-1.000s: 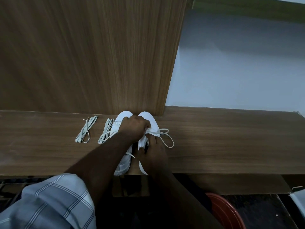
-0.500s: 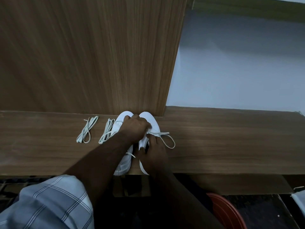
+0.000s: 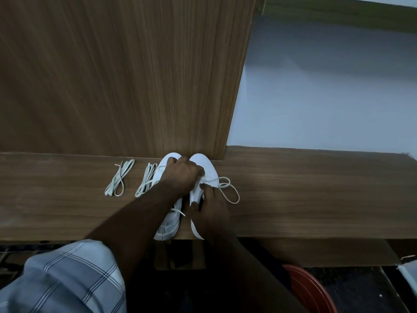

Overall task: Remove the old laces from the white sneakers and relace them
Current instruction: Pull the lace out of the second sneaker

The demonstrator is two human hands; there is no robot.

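Two white sneakers stand side by side on the wooden shelf [image 3: 316, 199], toes to the back panel: the left sneaker [image 3: 168, 227] and the right sneaker [image 3: 204, 163]. My left hand [image 3: 180, 177] lies curled over the laces near the toes and pinches the right sneaker's lace. My right hand [image 3: 209, 206] grips the right sneaker's side near its opening. A loop of that lace [image 3: 230, 195] trails to the right on the shelf. The eyelets are hidden under my hands.
Two folded bundles of white laces lie left of the sneakers: one [image 3: 119, 181] further left, one [image 3: 146, 179] beside the left sneaker. A wooden back panel [image 3: 112, 75] rises behind. A red round object [image 3: 309, 290] sits below the shelf.
Hardly anything moved: my left hand shifted slightly over the toes and the lace loop on the right stretched out a little further.
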